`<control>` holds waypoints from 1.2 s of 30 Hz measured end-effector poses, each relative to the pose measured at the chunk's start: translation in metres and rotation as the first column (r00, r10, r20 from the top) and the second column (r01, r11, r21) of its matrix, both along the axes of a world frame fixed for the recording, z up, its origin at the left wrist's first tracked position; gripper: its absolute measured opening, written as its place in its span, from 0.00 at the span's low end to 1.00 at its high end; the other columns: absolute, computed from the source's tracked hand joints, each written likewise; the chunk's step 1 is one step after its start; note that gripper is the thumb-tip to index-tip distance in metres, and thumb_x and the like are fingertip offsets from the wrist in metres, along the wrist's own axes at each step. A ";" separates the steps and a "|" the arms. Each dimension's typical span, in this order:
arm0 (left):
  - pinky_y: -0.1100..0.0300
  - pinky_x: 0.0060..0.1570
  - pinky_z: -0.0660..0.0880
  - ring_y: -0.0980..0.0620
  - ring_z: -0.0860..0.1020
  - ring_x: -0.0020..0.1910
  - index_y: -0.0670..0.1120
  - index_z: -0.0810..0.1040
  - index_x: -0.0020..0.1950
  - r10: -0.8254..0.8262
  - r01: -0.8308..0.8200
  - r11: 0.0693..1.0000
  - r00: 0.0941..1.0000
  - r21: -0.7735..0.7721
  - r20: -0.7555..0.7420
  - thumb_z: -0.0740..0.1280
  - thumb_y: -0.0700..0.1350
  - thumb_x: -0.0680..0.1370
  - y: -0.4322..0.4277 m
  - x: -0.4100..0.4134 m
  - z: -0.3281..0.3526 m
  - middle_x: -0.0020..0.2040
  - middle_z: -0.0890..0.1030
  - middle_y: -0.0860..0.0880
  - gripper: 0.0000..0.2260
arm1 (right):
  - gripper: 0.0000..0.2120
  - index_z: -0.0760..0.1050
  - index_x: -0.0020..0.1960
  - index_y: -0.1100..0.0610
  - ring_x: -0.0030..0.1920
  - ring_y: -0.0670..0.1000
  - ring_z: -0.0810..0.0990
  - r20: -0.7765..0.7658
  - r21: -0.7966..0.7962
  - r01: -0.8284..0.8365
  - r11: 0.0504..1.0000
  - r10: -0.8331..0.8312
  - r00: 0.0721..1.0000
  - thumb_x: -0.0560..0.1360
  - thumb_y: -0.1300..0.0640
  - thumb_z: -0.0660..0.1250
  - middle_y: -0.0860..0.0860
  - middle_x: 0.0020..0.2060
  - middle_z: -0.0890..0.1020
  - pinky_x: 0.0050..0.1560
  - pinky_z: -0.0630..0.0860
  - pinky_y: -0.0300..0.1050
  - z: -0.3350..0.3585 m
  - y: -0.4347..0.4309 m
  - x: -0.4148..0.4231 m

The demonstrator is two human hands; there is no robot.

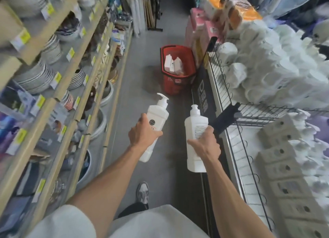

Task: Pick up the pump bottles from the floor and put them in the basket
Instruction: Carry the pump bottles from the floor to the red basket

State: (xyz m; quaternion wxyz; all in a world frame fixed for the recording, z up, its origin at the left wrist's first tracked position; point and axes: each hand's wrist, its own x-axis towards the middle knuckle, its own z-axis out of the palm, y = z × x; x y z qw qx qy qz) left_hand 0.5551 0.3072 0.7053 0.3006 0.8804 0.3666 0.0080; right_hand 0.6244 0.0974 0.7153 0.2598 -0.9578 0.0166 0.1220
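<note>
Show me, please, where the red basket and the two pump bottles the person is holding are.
red basket [173, 86]: head view, on its front wall.
left pump bottle [159, 115]: head view, on its upper body, below the pump.
right pump bottle [195, 124]: head view, on its upper body, below the cap.

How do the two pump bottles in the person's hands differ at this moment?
The left-hand bottle shows a round black logo; the right-hand bottle shows fine print. The left-hand bottle leans, pump spout side-on; the right-hand bottle stands nearly upright. Both are white, gripped mid-body, not yet in the red basket.
</note>
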 end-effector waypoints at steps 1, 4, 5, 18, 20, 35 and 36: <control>0.51 0.44 0.74 0.40 0.80 0.49 0.47 0.63 0.58 -0.004 0.004 1.000 1.000 0.005 0.003 0.77 0.57 0.63 0.011 0.009 0.002 0.55 0.79 0.47 0.33 | 0.34 0.59 0.60 0.51 0.45 0.53 0.78 0.001 -0.007 0.001 1.000 -0.001 1.000 0.66 0.47 0.79 0.50 0.49 0.76 0.43 0.72 0.48 0.001 0.010 0.008; 0.51 0.43 0.73 0.40 0.80 0.49 0.47 0.64 0.59 -0.012 0.012 1.000 1.000 0.027 0.016 0.77 0.57 0.63 0.043 0.035 0.005 0.55 0.79 0.47 0.33 | 0.34 0.58 0.58 0.50 0.45 0.55 0.79 -0.002 0.004 0.002 1.000 -0.002 1.000 0.65 0.47 0.78 0.49 0.48 0.77 0.44 0.73 0.49 0.004 0.040 0.034; 0.51 0.43 0.74 0.40 0.80 0.48 0.47 0.64 0.59 -0.011 0.010 0.999 1.000 0.031 0.018 0.77 0.58 0.63 0.053 0.043 0.006 0.55 0.79 0.47 0.33 | 0.33 0.58 0.57 0.50 0.45 0.55 0.79 -0.006 0.004 0.001 1.000 -0.001 1.000 0.64 0.47 0.78 0.50 0.48 0.77 0.44 0.72 0.49 0.005 0.049 0.043; 0.53 0.42 0.71 0.40 0.79 0.48 0.47 0.64 0.59 0.010 -0.009 0.999 0.999 0.042 -0.033 0.77 0.57 0.64 0.149 0.178 -0.003 0.56 0.79 0.47 0.33 | 0.32 0.61 0.59 0.52 0.44 0.57 0.77 -0.052 -0.010 0.006 1.000 -0.007 0.999 0.64 0.45 0.76 0.50 0.49 0.77 0.46 0.72 0.50 -0.003 0.149 0.185; 0.53 0.41 0.71 0.40 0.79 0.48 0.47 0.64 0.59 0.018 -0.016 0.999 0.999 0.045 -0.032 0.77 0.57 0.63 0.162 0.205 -0.007 0.56 0.79 0.47 0.33 | 0.34 0.62 0.61 0.53 0.45 0.58 0.77 -0.053 -0.006 0.000 1.000 0.000 0.999 0.65 0.46 0.76 0.50 0.50 0.77 0.46 0.72 0.50 -0.006 0.162 0.213; 0.53 0.42 0.72 0.40 0.79 0.49 0.46 0.64 0.60 0.011 -0.009 0.998 0.999 0.058 -0.033 0.77 0.56 0.64 0.254 0.396 -0.008 0.56 0.79 0.46 0.33 | 0.32 0.62 0.63 0.54 0.44 0.56 0.74 -0.060 -0.011 -0.032 0.999 0.031 0.998 0.67 0.49 0.75 0.50 0.51 0.75 0.44 0.68 0.49 -0.002 0.253 0.401; 0.52 0.42 0.72 0.40 0.79 0.49 0.46 0.64 0.59 0.009 -0.007 0.998 0.999 0.057 -0.033 0.77 0.56 0.64 0.261 0.407 -0.009 0.55 0.79 0.46 0.33 | 0.33 0.61 0.64 0.54 0.44 0.56 0.74 -0.064 -0.012 -0.031 0.999 0.031 0.998 0.67 0.49 0.76 0.50 0.51 0.74 0.45 0.68 0.49 -0.002 0.260 0.410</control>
